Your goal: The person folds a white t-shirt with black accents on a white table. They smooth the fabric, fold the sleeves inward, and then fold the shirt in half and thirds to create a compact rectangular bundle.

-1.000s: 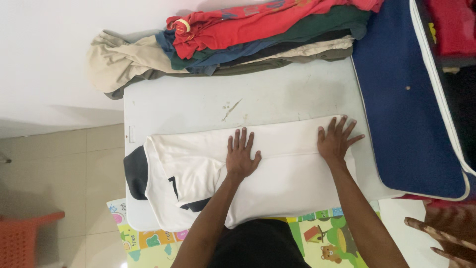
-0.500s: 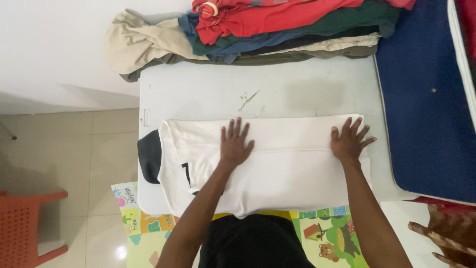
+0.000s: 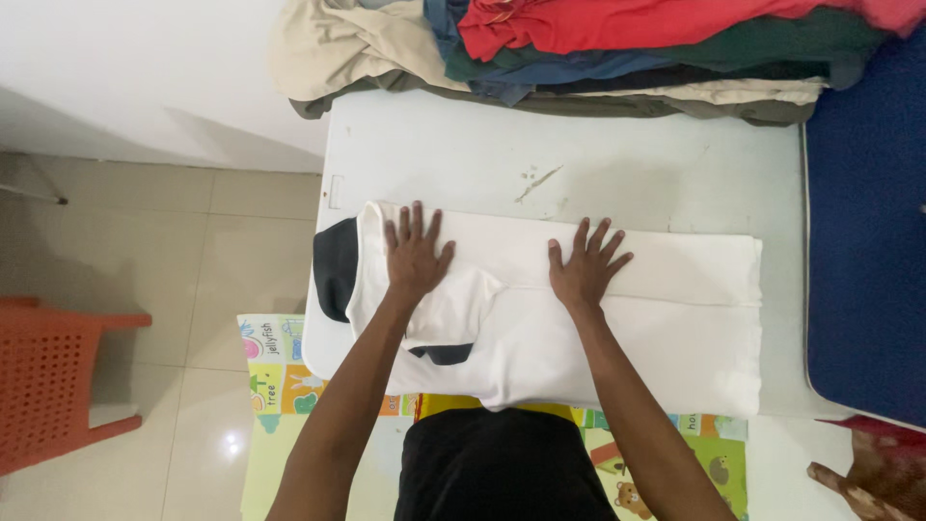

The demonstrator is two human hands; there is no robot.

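Fingers spread flat, both my hands pressing the white shirt [image 3: 617, 328]: left hand [image 3: 417, 256] near its dark collar [image 3: 336, 268], right hand [image 3: 585, 268] mid-shirt. Bare table [image 3: 579, 154] beyond shirt's far edge, up to the clothes pile [image 3: 598, 48].

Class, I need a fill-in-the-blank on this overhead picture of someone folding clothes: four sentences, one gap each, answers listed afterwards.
1. Both hands lie flat, fingers spread, on a folded ____ shirt with a dark collar.
2. The left hand rests nearer the shirt's ____ than the right hand does.
3. The shirt lies on a pale grey ____.
4. On the tiled floor at the picture's left edge stands an ____ plastic chair.

Missing words: white; collar; table; orange
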